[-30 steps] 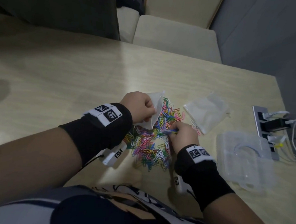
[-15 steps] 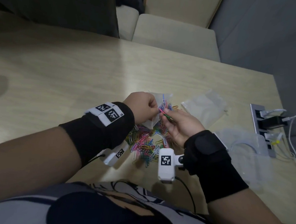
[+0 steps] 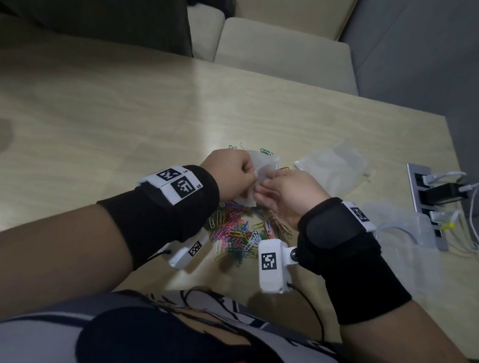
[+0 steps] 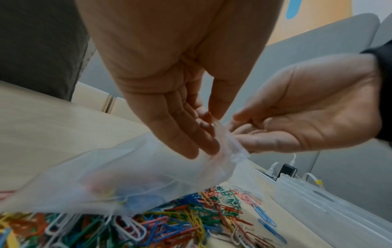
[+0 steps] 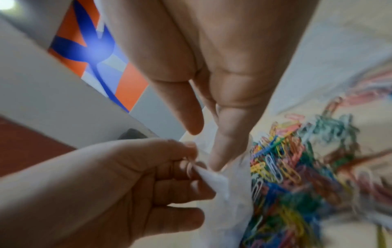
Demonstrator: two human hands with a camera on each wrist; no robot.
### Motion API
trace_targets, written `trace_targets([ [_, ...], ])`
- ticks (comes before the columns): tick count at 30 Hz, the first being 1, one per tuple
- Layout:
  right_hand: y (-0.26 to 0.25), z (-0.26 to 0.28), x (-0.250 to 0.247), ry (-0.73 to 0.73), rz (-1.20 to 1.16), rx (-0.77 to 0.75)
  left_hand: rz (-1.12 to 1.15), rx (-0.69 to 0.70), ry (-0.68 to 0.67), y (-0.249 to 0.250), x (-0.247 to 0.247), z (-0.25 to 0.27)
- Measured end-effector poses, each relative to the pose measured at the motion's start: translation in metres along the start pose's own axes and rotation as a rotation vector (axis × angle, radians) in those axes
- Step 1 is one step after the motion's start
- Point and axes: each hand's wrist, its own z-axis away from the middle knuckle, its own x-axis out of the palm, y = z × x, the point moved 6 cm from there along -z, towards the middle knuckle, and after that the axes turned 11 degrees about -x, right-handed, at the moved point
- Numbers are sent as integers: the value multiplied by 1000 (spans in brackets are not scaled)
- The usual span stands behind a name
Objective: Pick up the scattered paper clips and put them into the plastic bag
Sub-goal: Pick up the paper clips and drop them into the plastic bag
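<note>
A heap of coloured paper clips (image 3: 240,235) lies on the table (image 3: 123,122) just below my hands. My left hand (image 3: 249,179) pinches the rim of a small clear plastic bag (image 3: 263,166) and holds it above the heap. In the left wrist view the bag (image 4: 127,176) sags with a few clips showing blurred inside. My right hand (image 3: 263,186) is at the bag's mouth. Its index finger (image 5: 218,151) points straight down onto the plastic, apart from the thumb (image 5: 186,117). I see no clip between its fingers.
A second, empty clear bag (image 3: 332,168) lies to the right of my hands. A clear plastic box (image 3: 407,244) sits nearer the right edge, beside a power strip (image 3: 427,200) with plugs and white cables. Beige seats (image 3: 284,51) stand beyond the far edge.
My right hand rose from the heap pinching clips and came to the bag's mouth; those clips no longer show in its fingers. My left hand lifted the bag slightly.
</note>
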Motion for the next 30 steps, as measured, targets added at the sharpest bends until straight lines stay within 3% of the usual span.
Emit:
trace_targets([
  [4,-14,-6,0,44,241,-152,60,-30,-4,-4,-2,-3],
  [7,-26,-16,-26,216,679,-373,119,-72,-10,-11,-3,-7],
  [9,-22,-22,-42,292,963,-337,151,-97,-13,-16,-5,-8],
  [12,8,-37,-48,131,1270,-240,147,-113,-4,-18,-10,-8],
  [14,25,-39,-37,-45,1427,-267,132,-108,11,-18,-14,-7],
  [16,35,-39,-27,-117,1539,-291,129,-104,18,-18,-15,-7],
  [23,35,-30,-11,-31,1510,-516,133,-101,38,-20,-19,-7],
  [30,11,-23,-38,131,1188,-405,137,-60,50,-18,-21,-7],
])
